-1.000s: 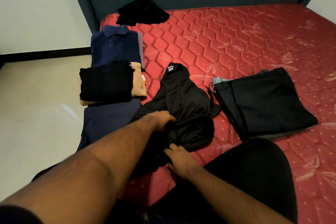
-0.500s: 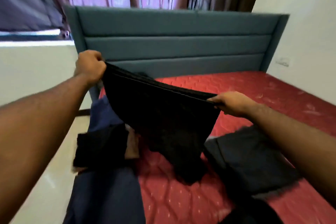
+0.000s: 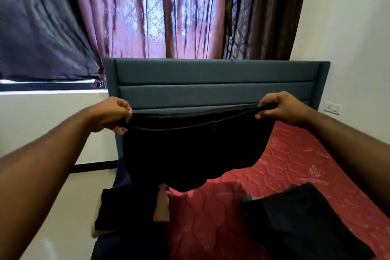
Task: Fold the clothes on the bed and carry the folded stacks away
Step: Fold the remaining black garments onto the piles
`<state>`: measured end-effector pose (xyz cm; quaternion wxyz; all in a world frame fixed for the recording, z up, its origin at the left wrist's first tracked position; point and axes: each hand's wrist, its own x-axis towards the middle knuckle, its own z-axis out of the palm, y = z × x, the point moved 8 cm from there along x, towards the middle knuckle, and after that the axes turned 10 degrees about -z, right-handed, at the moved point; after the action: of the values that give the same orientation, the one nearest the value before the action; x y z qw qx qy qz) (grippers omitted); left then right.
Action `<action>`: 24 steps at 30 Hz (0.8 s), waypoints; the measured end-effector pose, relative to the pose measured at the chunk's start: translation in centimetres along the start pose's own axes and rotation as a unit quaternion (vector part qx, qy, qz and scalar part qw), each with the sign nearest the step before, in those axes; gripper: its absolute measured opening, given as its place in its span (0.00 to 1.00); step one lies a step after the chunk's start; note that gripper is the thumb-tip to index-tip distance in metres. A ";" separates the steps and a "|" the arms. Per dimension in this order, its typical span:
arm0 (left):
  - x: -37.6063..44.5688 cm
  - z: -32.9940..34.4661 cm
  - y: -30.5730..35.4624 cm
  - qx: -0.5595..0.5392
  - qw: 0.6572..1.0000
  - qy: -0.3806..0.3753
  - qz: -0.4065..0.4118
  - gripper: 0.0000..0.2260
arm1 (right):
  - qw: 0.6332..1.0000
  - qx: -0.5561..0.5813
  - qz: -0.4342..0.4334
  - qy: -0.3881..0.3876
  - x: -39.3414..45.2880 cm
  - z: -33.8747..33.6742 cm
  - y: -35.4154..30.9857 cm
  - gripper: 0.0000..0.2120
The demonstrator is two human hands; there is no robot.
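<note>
While I hold the black garment (image 3: 194, 150) up in the air by its top edge, that edge runs left to right, stretched between my two hands, and the cloth hangs down from it with its ragged lower end clear of the red mattress (image 3: 295, 167). My left hand (image 3: 111, 115) is clenched on the left corner and my right hand (image 3: 280, 107) pinches the right corner, both at about the same height, so neither is nearer the cloth than the other. Everything I need lies below and nearer to me. A bare strip of mattress shows straight under the hanging cloth. To its left sits the folded stack (image 3: 126, 209), dark pieces with a tan one between them, and to its right lies another dark folded piece (image 3: 306, 224). I judge the next move is to lower the garment flat onto that middle strip, its long edge kept crosswise. Beyond the cloth stands the blue headboard (image 3: 211, 74).
</note>
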<state>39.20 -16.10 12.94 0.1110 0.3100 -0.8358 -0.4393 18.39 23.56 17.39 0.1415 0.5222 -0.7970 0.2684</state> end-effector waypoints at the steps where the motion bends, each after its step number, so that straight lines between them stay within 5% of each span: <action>1: -0.1 0.0 0.0 0.015 1.000 -0.016 0.006 0.09 | 1.000 0.011 0.002 0.007 -0.3 -0.4 -0.1 0.11; 6: 1.3 2.4 0.8 0.120 0.992 -0.041 0.005 0.16 | 0.979 0.104 0.113 -0.133 -1.2 4.1 1.6 0.30; 9: 2.7 4.5 2.6 0.183 0.983 -0.019 0.008 0.18 | 0.967 0.049 0.126 -0.218 -1.1 7.1 3.1 0.17; 12: 4.5 4.2 6.0 0.168 0.982 0.065 0.051 0.17 | 0.982 0.032 0.137 -0.128 0.7 6.2 4.8 0.08; 14: 5.6 2.4 8.8 0.066 0.984 0.142 0.083 0.16 | 0.989 0.041 0.141 -0.022 2.2 3.7 5.5 0.09; 18: 4.3 -1.6 10.6 -0.163 0.922 0.329 0.121 0.17 | 0.971 0.163 0.115 0.133 2.8 -0.6 3.9 0.11; 21: 1.4 -0.5 5.9 -0.227 0.888 0.360 0.171 0.15 | 0.971 0.192 0.079 0.119 -0.1 0.5 2.3 0.12; 24: -1.0 6.0 -4.9 -0.146 0.917 0.329 0.172 0.15 | 0.974 0.200 0.107 -0.008 -6.7 9.5 3.2 0.14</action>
<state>39.28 -13.54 5.54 0.4976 0.2688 -0.7192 -0.4037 18.78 24.19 5.38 -0.0014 0.4540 -0.7794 0.4318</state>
